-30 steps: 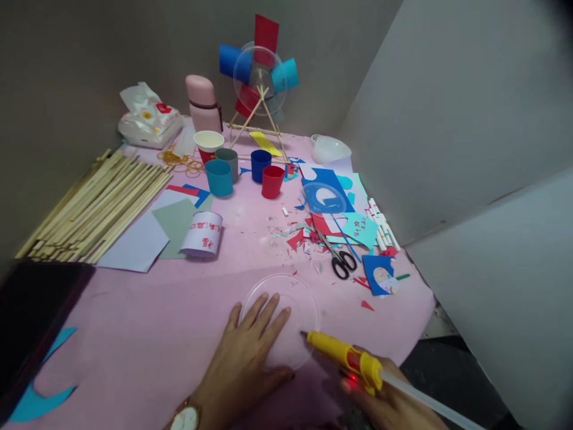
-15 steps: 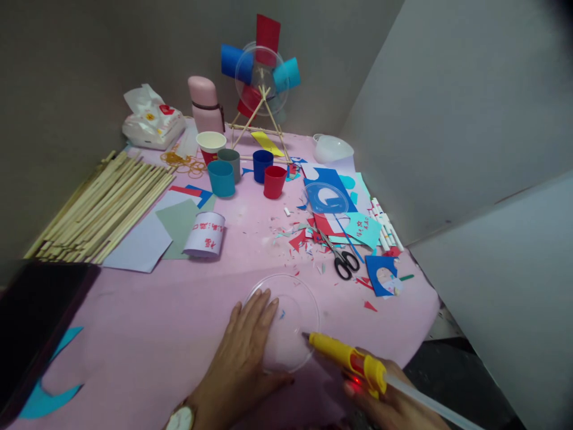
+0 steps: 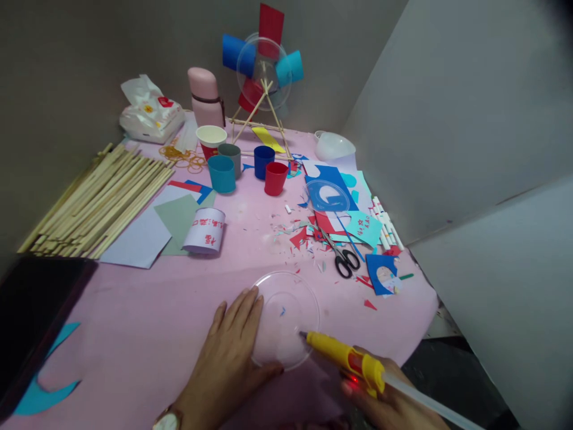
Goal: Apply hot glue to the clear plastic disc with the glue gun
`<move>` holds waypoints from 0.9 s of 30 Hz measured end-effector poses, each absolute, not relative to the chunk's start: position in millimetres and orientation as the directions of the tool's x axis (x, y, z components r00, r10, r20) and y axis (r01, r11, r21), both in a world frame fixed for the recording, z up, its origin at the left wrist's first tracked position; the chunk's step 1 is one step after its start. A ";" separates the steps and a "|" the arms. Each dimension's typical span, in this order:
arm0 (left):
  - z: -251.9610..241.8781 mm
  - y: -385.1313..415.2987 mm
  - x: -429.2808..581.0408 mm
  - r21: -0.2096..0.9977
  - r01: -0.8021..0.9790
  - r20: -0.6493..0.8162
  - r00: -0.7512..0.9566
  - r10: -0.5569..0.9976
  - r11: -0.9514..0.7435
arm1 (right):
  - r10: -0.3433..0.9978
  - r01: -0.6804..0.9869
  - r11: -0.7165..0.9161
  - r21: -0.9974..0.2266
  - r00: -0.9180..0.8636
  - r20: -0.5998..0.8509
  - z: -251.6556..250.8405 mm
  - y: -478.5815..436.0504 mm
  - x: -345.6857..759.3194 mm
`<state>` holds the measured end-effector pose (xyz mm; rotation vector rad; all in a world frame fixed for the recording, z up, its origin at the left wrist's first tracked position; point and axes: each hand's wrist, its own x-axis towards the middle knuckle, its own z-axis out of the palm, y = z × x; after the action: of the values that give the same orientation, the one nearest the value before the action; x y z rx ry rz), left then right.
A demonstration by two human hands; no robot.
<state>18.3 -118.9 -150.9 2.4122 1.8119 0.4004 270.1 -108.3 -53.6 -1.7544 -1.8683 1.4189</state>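
My right hand (image 3: 380, 394) grips a yellow hot glue gun (image 3: 347, 356), its red light lit and a glue stick (image 3: 430, 403) jutting from the back. The gun's dark nozzle points left, over the right part of a clear round plastic lid (image 3: 286, 349); whether it touches the lid I cannot tell. Fingers stretched out, my left hand (image 3: 235, 346) lies flat at the lid's left edge, the fingertips and thumb on its rim. A tiny blue scrap (image 3: 282, 311) shows within the lid's circle.
Black-handled scissors (image 3: 344, 263) lie right among paper scraps. Beyond stand small paper cups (image 3: 275, 179) and a stick-framed wheel (image 3: 264, 74). Wooden sticks (image 3: 98, 203), a white paper tube (image 3: 206, 232) and a dark flat object (image 3: 40, 322) are left, markers (image 3: 385, 224) at the right edge.
My left hand has slid slightly left on the lid, toward its edge. The glue gun stays nearly in place over the lid. The view has shifted a little.
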 end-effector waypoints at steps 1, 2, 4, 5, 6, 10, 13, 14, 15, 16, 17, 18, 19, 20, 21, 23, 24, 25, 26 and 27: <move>-151.3 -119.2 18.5 0.232 0.929 0.157 0.257 0.954 -0.289 | 0.857 0.661 -0.173 -0.731 -0.265 -0.442 -53.8 -108.0 269.8; -151.9 -119.7 18.7 0.230 0.929 0.166 0.255 0.952 -0.289 | 0.858 0.667 -0.167 -0.726 -0.265 -0.440 -54.0 -107.7 269.5; -153.3 -120.9 19.2 0.226 0.931 0.182 0.247 0.952 -0.285 | 0.858 0.678 -0.156 -0.719 -0.267 -0.438 -54.7 -107.1 268.8; -154.0 -121.6 19.5 0.226 0.933 0.190 0.240 0.952 -0.280 | 0.857 0.682 -0.151 -0.716 -0.270 -0.438 -55.1 -107.0 268.6; -154.5 -122.4 19.7 0.227 0.934 0.199 0.232 0.952 -0.275 | 0.857 0.684 -0.148 -0.714 -0.272 -0.438 -55.5 -106.9 268.4; -152.7 -123.3 20.0 0.242 0.935 0.242 0.201 0.949 -0.259 | 0.860 0.676 -0.136 -0.725 -0.283 -0.425 -55.9 -107.0 268.6; -146.0 -119.2 19.6 0.273 0.945 0.248 0.111 0.962 -0.179 | 0.861 0.669 -0.141 -0.730 -0.282 -0.424 -56.3 -106.3 268.4; -143.3 -117.0 19.5 0.282 0.950 0.224 0.070 0.972 -0.133 | 0.862 0.669 -0.140 -0.730 -0.281 -0.422 -56.7 -105.8 268.2; -140.7 -114.5 19.6 0.289 0.953 0.188 0.034 0.982 -0.088 | 0.861 0.669 -0.139 -0.730 -0.282 -0.422 -57.1 -105.2 267.9; -138.5 -112.1 19.7 0.299 0.953 0.145 0.005 0.989 -0.049 | 0.860 0.669 -0.139 -0.731 -0.284 -0.423 -57.4 -104.7 267.5; -136.6 -109.9 19.9 0.318 0.948 0.106 -0.015 0.994 -0.019 | 0.858 0.665 -0.138 -0.734 -0.289 -0.424 -57.6 -104.3 267.3; -135.3 -108.1 20.1 0.350 0.937 0.078 -0.033 0.996 0.003 | 0.855 0.662 -0.140 -0.736 -0.294 -0.426 -57.7 -104.2 267.5; -134.1 -106.8 20.1 0.395 0.918 0.064 -0.051 0.997 0.022 | 0.850 0.661 -0.146 -0.736 -0.296 -0.435 -57.8 -104.6 268.0; -133.0 -105.9 19.9 0.453 0.891 0.060 -0.072 0.996 0.037 | 0.845 0.662 -0.158 -0.733 -0.293 -0.448 -58.1 -105.4 269.2; -131.5 -105.4 19.4 0.521 0.852 0.058 -0.098 0.993 0.054 | 0.838 0.665 -0.180 -0.725 -0.282 -0.467 -58.8 -106.7 270.8; -127.1 -105.2 17.5 0.677 0.726 -0.001 -0.161 0.987 0.119 | 0.843 0.664 -0.275 -0.695 -0.182 -0.507 -61.9 -109.8 275.3; -124.2 -105.2 16.4 0.758 0.631 -0.067 -0.179 0.982 0.167 | 0.849 0.643 -0.340 -0.687 -0.104 -0.518 -64.4 -111.0 277.4; -121.2 -105.2 15.3 0.830 0.511 -0.149 -0.178 0.973 0.221 | 0.856 0.597 -0.404 -0.693 -0.020 -0.517 -67.4 -111.5 279.0; -118.5 -105.2 14.4 0.884 0.378 -0.231 -0.158 0.960 0.275 | 0.859 0.530 -0.457 -0.714 0.054 -0.509 -70.5 -111.0 279.7; -116.3 -105.2 14.0 0.916 0.244 -0.296 -0.125 0.947 0.318 | 0.861 0.452 -0.489 -0.746 0.109 -0.498 -73.5 -109.3 279.2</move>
<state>14.0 -105.2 -116.3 1.1100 1.5972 0.8926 279.2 -109.3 -73.5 -1.9846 -1.2776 1.3456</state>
